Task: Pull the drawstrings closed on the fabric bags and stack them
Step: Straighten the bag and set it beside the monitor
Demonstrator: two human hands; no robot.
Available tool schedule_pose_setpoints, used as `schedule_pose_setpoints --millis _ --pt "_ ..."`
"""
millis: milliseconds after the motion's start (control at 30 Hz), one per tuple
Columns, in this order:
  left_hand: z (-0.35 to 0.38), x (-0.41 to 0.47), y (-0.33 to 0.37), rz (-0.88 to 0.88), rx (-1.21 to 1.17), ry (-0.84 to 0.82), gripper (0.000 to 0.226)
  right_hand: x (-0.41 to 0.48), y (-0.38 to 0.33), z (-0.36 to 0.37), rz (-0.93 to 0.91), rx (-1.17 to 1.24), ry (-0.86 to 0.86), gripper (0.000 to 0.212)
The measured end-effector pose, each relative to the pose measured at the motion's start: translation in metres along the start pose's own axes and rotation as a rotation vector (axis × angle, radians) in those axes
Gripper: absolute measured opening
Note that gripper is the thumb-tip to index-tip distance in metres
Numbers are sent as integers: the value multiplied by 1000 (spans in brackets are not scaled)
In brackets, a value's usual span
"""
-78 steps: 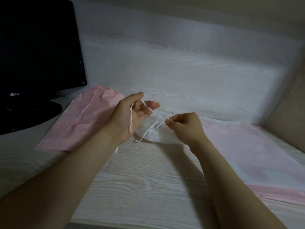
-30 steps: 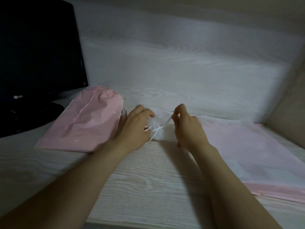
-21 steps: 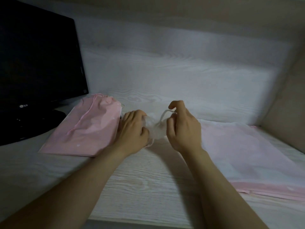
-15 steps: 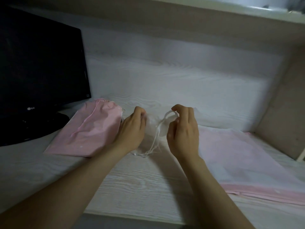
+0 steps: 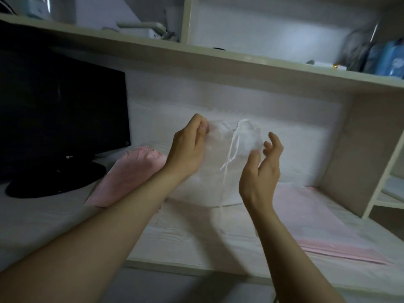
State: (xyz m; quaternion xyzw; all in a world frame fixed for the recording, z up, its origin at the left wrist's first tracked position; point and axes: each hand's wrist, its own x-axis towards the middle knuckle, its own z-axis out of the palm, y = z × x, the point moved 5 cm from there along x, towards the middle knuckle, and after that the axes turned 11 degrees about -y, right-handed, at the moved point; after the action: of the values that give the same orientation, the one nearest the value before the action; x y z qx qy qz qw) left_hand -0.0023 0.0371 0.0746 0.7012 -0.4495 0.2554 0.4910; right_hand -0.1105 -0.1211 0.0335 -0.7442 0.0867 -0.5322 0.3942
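A white fabric bag [image 5: 207,182] hangs upright above the desk, its gathered top near the back wall. My left hand [image 5: 188,149] is pinched on the bag's upper left corner and holds it up. The white drawstring [image 5: 231,149] dangles loose down the bag's front from a knot at the top. My right hand [image 5: 260,171] is at the bag's right edge with fingers spread and nothing gripped. A pink bag [image 5: 131,171] lies flat on the desk to the left, partly behind my left forearm. More pink bags [image 5: 317,215] lie flat to the right.
A black monitor [image 5: 61,110] on its stand fills the left side. A shelf board [image 5: 240,62] with items on it runs overhead. A side panel [image 5: 349,160] closes the desk on the right. The desk's front edge [image 5: 196,265] is near me.
The white bag has gone from lying on the desk to hanging up in my left hand. My right hand has let go of the drawstring and opened. The view has tilted upward.
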Motion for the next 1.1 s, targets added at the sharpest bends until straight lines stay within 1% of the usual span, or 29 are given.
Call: schedule_pose_setpoints --millis 67,133,200,267,333,400,433,467,567,633,700,800,900,1000,1067,1100 --pt "-15 6 10 -18 -10 24 25 5 -10 -3 77 -39 -16 56" --pt "-27 13 8 -85 -3 22 30 11 -15 1 163 -14 -54 57" --pt "-38 16 -2 -180 36 22 33 13 -15 11 240 59 -123 49" --pt "-52 14 -19 -299 89 68 25 9 -13 25 280 147 -205 41" --pt "-65 6 -38 -457 125 109 9 5 -13 39 243 163 -278 36" --pt "-78 -3 -55 -572 172 102 15 2 -13 55 179 111 -336 27" --pt "-84 -5 -61 -570 201 94 17 2 -12 63 147 65 -374 22" --pt "-90 -6 -67 -549 241 91 18 0 -11 73 108 6 -423 20" --pt "-104 -7 -88 -492 345 93 22 -11 -5 105 1 -133 -579 31" --pt "-109 -5 -99 -473 414 81 22 -17 0 126 -46 -189 -640 37" --pt "-109 -5 -108 -439 496 41 31 -23 5 146 -85 -232 -682 50" --pt "-99 -14 -119 -378 482 -40 41 -29 11 173 -140 -313 -737 67" --pt "-79 -30 -139 -422 546 -216 48 -30 21 198 -161 -406 -772 74" --pt "-60 -43 -165 -503 626 -414 61 -34 39 217 -48 -464 -835 73" --pt "-51 -52 -187 -573 637 -508 69 -37 53 226 53 -601 -873 68" --pt "-46 -57 -200 -608 638 -547 71 -38 59 229 63 -680 -873 71"
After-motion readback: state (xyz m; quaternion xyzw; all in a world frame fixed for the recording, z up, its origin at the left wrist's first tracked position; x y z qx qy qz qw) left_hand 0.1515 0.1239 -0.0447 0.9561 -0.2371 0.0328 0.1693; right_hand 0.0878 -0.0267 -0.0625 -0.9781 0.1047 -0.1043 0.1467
